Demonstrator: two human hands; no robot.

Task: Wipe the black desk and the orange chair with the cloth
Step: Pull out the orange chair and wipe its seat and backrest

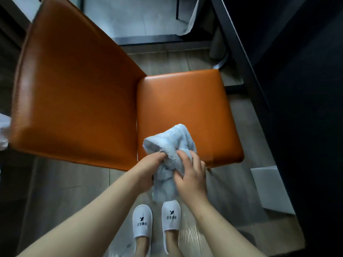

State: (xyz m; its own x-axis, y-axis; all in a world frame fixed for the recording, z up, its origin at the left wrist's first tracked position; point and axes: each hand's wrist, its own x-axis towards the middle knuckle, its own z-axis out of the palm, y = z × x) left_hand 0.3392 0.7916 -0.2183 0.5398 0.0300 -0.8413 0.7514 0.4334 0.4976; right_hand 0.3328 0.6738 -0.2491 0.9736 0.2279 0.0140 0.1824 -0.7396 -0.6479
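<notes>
My left hand (148, 171) and right hand (191, 179) both grip the bunched pale blue cloth (170, 145), fingers curled into its folds. The cloth's top rests on the near edge of the orange chair (185, 101) seat; the black desk (297, 89) stands to the right.

The floor (70, 182) is laid in grey-brown wood-look planks with dim, cool light falling on it. Along the far edge of the floor runs a dark frame (148, 38) with a pale, frosted pane (130, 15) above it, the brightest part of the room. A white curtain hem (191, 21) hangs by the pane's right side. A round grey post (219, 47) stands on the floor near there. A pale flat sheet (272, 188) lies by the floor's right edge
</notes>
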